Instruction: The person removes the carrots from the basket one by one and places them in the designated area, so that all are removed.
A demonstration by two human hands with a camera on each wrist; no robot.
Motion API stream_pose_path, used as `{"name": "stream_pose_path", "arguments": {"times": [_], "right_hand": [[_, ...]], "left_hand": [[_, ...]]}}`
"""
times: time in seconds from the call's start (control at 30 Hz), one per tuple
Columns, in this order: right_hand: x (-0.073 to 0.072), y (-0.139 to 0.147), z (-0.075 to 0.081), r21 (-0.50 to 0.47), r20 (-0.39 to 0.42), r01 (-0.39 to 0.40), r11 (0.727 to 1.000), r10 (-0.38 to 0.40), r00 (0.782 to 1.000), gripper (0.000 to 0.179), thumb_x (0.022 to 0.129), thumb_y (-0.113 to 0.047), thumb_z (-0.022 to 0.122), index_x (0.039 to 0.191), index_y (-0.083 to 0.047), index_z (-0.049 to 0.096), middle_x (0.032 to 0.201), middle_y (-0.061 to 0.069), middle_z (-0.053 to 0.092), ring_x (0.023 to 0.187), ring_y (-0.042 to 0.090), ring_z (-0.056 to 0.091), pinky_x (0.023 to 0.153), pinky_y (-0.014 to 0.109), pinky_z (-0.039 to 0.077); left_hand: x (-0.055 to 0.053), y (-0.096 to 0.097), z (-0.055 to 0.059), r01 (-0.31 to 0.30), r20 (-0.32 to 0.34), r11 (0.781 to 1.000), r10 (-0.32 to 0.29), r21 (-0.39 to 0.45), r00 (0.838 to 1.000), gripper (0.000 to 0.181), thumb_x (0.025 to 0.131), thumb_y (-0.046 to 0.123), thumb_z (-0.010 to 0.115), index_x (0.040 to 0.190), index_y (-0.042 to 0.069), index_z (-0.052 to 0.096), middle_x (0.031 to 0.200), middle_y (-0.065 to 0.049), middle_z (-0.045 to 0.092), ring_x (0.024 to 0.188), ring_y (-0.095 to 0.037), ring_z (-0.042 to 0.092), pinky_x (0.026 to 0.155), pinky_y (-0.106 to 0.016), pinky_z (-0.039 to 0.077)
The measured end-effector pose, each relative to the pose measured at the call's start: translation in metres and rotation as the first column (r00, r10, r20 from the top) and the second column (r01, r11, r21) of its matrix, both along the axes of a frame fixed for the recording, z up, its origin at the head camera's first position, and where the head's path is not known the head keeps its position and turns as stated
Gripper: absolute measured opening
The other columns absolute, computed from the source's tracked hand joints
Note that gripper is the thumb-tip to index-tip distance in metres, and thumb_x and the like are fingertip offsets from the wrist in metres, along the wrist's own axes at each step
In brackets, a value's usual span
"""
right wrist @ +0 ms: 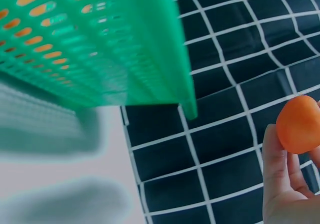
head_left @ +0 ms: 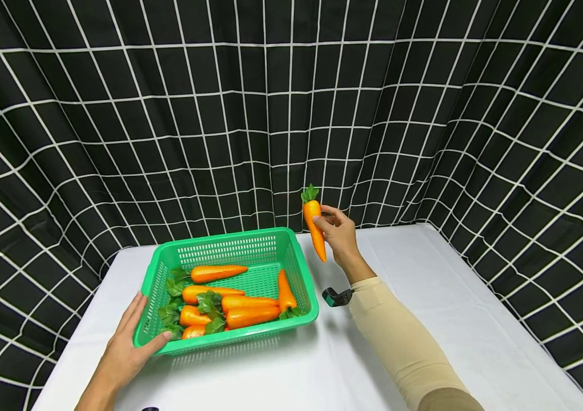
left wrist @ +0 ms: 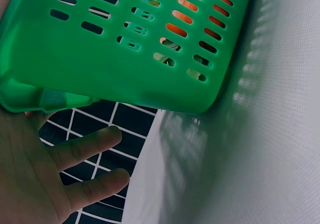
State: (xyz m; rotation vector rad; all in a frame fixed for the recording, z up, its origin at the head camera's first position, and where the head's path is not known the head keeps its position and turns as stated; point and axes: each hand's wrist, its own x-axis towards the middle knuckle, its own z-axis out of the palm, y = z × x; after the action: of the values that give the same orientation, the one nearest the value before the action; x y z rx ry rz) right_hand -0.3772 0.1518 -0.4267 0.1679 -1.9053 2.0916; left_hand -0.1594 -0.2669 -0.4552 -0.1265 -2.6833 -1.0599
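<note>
My right hand (head_left: 341, 237) pinches an orange carrot (head_left: 313, 216) between thumb and fingers, raised beyond the basket's right side. Its green leafy top points up and its tip down. In the right wrist view the carrot (right wrist: 299, 126) is seen nearly end-on. A green perforated basket (head_left: 313, 294) holds several more carrots (head_left: 219, 273), most lying sideways with leaves to the left. One carrot (head_left: 285, 291) leans by the right wall. My left hand (head_left: 123, 344) touches the basket's near left corner, thumb at the rim. Its fingers are straight and spread in the left wrist view.
A white cloth covers the table (head_left: 399, 268) beneath the basket. Black curtains (head_left: 291, 114) with a white grid stand behind and at both sides. A small dark device (head_left: 337, 297) sticks out from my right wrist.
</note>
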Motion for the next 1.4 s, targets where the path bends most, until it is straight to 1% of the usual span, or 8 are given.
{"name": "stream_pose_path", "arguments": {"times": [0.07,0.23,0.37,0.43,0.63,0.73,1.0,1.4], "right_hand": [[0.026,-0.007,0.024,0.049,0.024,0.046,0.998,-0.047,0.999,0.037,0.073,-0.023,0.07,0.108,-0.012,0.06,0.09,0.016,0.054,0.077,0.027,0.054,0.063,0.035,0.049],[0.008,-0.002,0.003,0.045,0.025,0.061,0.997,-0.062,0.998,0.036,0.072,-0.02,0.071,0.106,-0.014,0.061,0.084,0.011,0.055,0.071,0.021,0.054,0.055,0.029,0.047],[0.005,-0.003,-0.003,0.059,0.061,0.076,0.995,-0.079,0.995,0.036,0.073,-0.018,0.07,0.107,-0.012,0.06,0.086,0.014,0.055,0.072,0.024,0.055,0.057,0.033,0.049],[-0.003,0.001,-0.013,0.04,0.063,0.056,0.998,-0.058,0.996,0.038,0.072,-0.016,0.07,0.108,-0.012,0.059,0.087,0.013,0.055,0.071,0.024,0.056,0.056,0.033,0.049],[-0.02,0.007,-0.039,0.079,0.113,0.048,0.996,-0.057,0.992,0.044,0.071,-0.026,0.071,0.112,-0.017,0.057,0.09,0.009,0.054,0.073,0.019,0.056,0.057,0.029,0.049],[-0.018,0.005,-0.041,0.118,0.154,0.061,0.991,-0.079,0.985,0.045,0.071,-0.03,0.071,0.112,-0.018,0.056,0.092,0.009,0.055,0.075,0.019,0.057,0.057,0.028,0.05],[0.005,-0.001,-0.028,0.164,0.187,0.072,0.984,-0.103,0.977,0.037,0.073,-0.019,0.069,0.107,-0.009,0.059,0.089,0.014,0.057,0.073,0.023,0.056,0.059,0.029,0.049],[0.002,-0.006,-0.044,0.291,0.222,0.12,0.949,-0.189,0.956,0.034,0.072,-0.014,0.065,0.105,-0.011,0.061,0.083,0.01,0.056,0.067,0.021,0.053,0.051,0.03,0.047]], "left_hand": [[0.0,0.001,0.0,0.003,-0.002,1.0,-0.003,0.003,1.0,0.087,0.073,0.036,0.067,0.14,0.017,0.014,0.144,0.006,0.004,0.126,-0.031,0.01,0.085,-0.064,0.017],[0.0,0.001,0.001,0.002,-0.006,1.0,-0.002,0.003,1.0,0.088,0.073,0.036,0.067,0.14,0.017,0.014,0.144,0.006,0.004,0.127,-0.032,0.01,0.084,-0.065,0.017],[0.0,0.001,0.001,0.005,-0.005,1.0,-0.005,0.019,1.0,0.087,0.073,0.036,0.067,0.14,0.019,0.014,0.143,0.007,0.005,0.126,-0.032,0.01,0.085,-0.064,0.017],[0.001,0.0,0.001,0.003,-0.003,1.0,-0.003,0.025,1.0,0.087,0.073,0.036,0.067,0.14,0.019,0.015,0.143,0.008,0.005,0.126,-0.032,0.011,0.086,-0.064,0.017],[0.0,0.001,0.001,0.0,-0.004,1.0,0.0,0.026,1.0,0.087,0.073,0.037,0.067,0.14,0.019,0.015,0.143,0.007,0.005,0.126,-0.034,0.012,0.085,-0.064,0.018],[0.0,0.001,0.002,0.003,-0.003,1.0,-0.003,0.021,1.0,0.087,0.073,0.036,0.067,0.14,0.019,0.015,0.144,0.006,0.005,0.126,-0.035,0.012,0.084,-0.065,0.017],[0.001,0.001,0.002,0.014,-0.009,1.0,-0.014,0.024,1.0,0.087,0.073,0.034,0.067,0.14,0.018,0.015,0.144,0.005,0.005,0.126,-0.034,0.011,0.084,-0.065,0.017],[0.001,0.001,0.002,0.013,-0.012,0.999,-0.012,0.04,1.0,0.086,0.074,0.034,0.067,0.14,0.018,0.015,0.144,0.006,0.005,0.126,-0.032,0.01,0.087,-0.064,0.015]]}}
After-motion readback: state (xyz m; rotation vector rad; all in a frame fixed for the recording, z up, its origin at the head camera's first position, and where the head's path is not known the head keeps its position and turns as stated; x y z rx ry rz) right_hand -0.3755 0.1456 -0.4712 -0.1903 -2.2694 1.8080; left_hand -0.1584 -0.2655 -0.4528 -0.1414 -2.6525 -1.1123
